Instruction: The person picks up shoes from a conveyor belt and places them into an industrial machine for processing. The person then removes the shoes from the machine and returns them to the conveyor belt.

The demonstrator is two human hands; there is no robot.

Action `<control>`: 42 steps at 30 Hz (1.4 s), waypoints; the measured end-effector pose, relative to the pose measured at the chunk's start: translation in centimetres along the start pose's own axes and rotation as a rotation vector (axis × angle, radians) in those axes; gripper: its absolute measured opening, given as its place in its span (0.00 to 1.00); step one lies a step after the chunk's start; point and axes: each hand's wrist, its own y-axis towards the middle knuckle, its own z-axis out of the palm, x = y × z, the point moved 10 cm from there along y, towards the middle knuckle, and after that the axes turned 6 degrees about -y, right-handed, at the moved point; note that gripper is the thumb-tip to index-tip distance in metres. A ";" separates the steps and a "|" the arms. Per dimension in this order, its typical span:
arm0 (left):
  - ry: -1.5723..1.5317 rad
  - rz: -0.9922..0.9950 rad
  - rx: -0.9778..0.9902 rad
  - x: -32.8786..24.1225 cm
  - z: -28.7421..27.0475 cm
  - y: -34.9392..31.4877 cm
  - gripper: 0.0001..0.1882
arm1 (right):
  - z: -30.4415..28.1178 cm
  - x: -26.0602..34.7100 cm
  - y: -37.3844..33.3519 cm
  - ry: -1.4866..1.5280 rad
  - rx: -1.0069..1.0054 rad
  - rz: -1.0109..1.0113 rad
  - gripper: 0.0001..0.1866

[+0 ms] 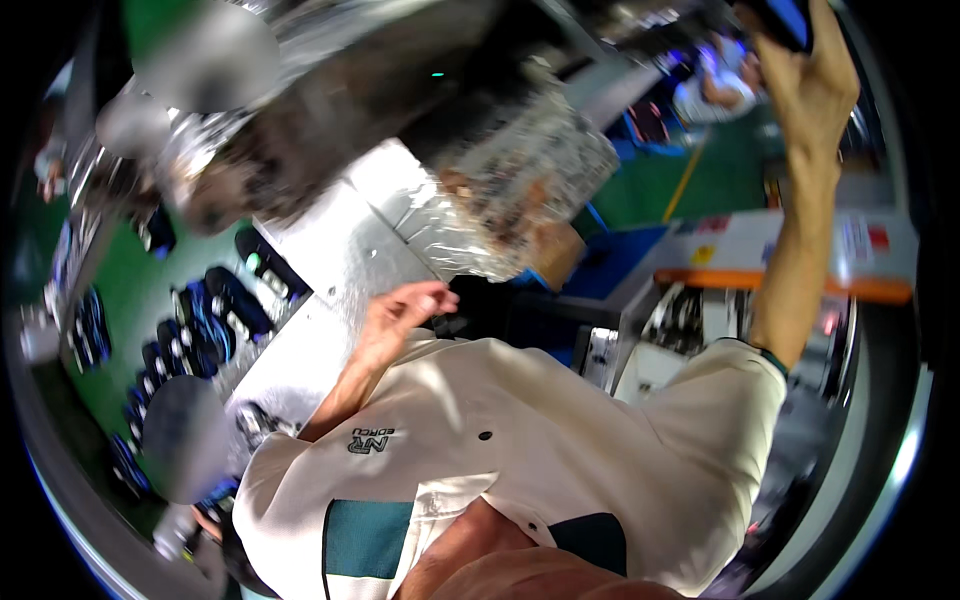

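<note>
Left hand [405, 312] hangs free, fingers loosely curled, holding nothing, just over the near edge of a grey metal table [340, 255]. Right hand [812, 85] is raised far right, arm stretched up, fingers closed around a dark object [785, 22] at the top edge; what it is cannot be told. Crinkled clear plastic wrap [520, 190] lies on the table beyond the left hand.

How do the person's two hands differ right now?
The right hand is raised high on a straight arm and closed around a dark object at the picture's top edge. The left hand sits low near the chest, fingers loosely curled, holding nothing I can see. Both come out of the same cream short-sleeved shirt.
</note>
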 end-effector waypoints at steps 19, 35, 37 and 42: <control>-0.014 -0.537 0.949 27.1 47.3 -7.9 0.23 | -41.5 4.4 -60.4 0.704 -0.562 1.988 0.39; 1.191 0.037 1.132 68.1 66.9 -3.8 0.43 | -66.4 15.9 -73.5 -0.656 -0.955 2.035 0.37; 1.375 -0.072 1.176 72.0 68.4 -5.2 0.47 | -67.5 16.1 -71.7 -0.803 -0.895 2.047 0.38; 1.516 -0.108 1.125 76.7 69.5 -3.8 0.36 | -69.6 13.4 -73.5 -1.031 -0.688 2.114 0.31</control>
